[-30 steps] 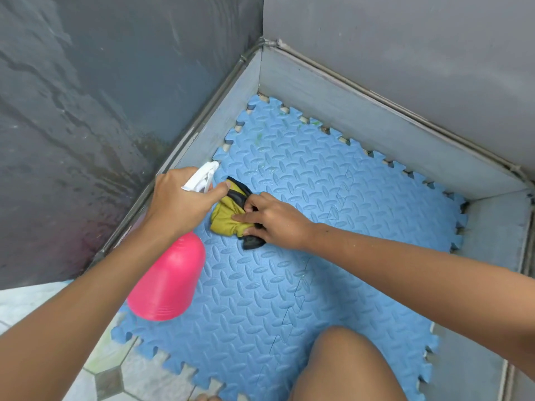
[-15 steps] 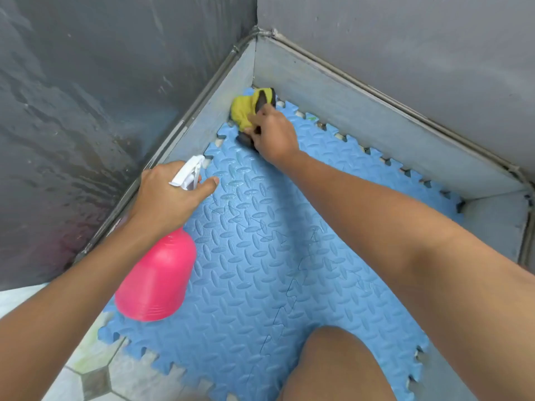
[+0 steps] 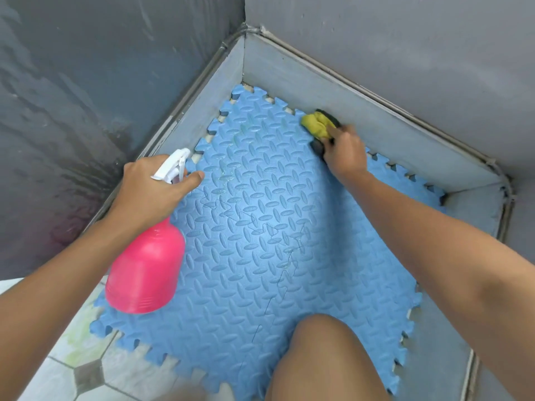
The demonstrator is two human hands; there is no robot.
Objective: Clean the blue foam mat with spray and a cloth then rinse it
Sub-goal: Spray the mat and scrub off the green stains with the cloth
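While right hand presses one cloth, left hand grips one bottle

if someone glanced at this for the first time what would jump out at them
The bright pink spray bottle, gripped by its white trigger head in the left hand over the mat's left edge. Next, the blue foam mat filling the grey corner, and the yellow cloth that the right hand presses on its far edge by the wall.

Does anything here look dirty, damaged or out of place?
Faint greenish smears mark the blue foam mat past the spray bottle nozzle, and the floor tile at the mat's near-left edge is stained green. The right hand holds the cloth at the far edge, apart from them.
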